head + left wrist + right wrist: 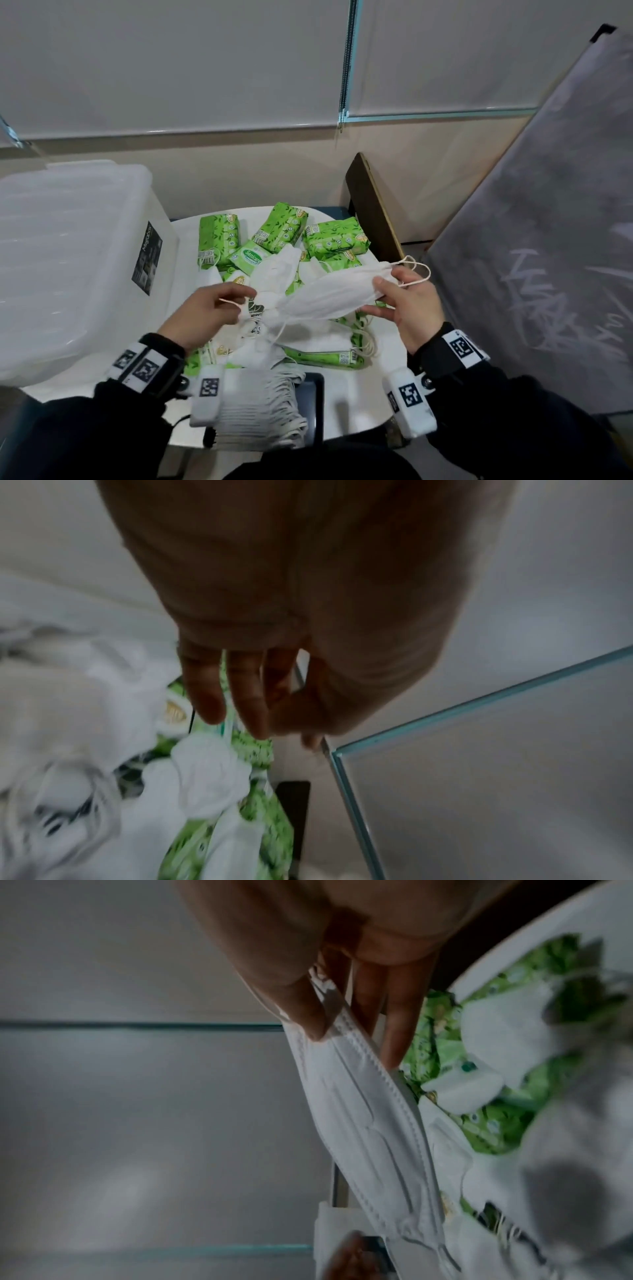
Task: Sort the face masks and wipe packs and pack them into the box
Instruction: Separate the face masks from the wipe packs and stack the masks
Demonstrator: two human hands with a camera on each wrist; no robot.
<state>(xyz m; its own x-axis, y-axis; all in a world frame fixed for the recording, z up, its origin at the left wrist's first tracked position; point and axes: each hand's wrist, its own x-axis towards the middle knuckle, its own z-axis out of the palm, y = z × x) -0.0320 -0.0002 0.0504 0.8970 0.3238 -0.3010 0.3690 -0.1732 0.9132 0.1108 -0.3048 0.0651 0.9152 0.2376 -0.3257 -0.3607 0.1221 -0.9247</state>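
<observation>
A white face mask (329, 298) hangs stretched between my two hands above the pile. My right hand (373, 296) pinches its right end, the ear loop trailing past the thumb; the right wrist view shows the thumb and fingers (394, 1031) clamped on the mask's (363, 1123) edge. My left hand (245, 303) pinches the mask's left end by its ear loop; the left wrist view of that hand (260, 718) is blurred. Green wipe packs (337, 238) and loose white masks lie mixed on the white table (349, 404). A stack of masks (263, 411) lies at the near edge. The translucent box (68, 257) stands at left.
A dark wooden board (373, 212) leans behind the table at right. A large grey panel (548, 240) slants along the right side. A dark blue object (313, 394) lies under the mask stack. The wall and window blinds are close behind.
</observation>
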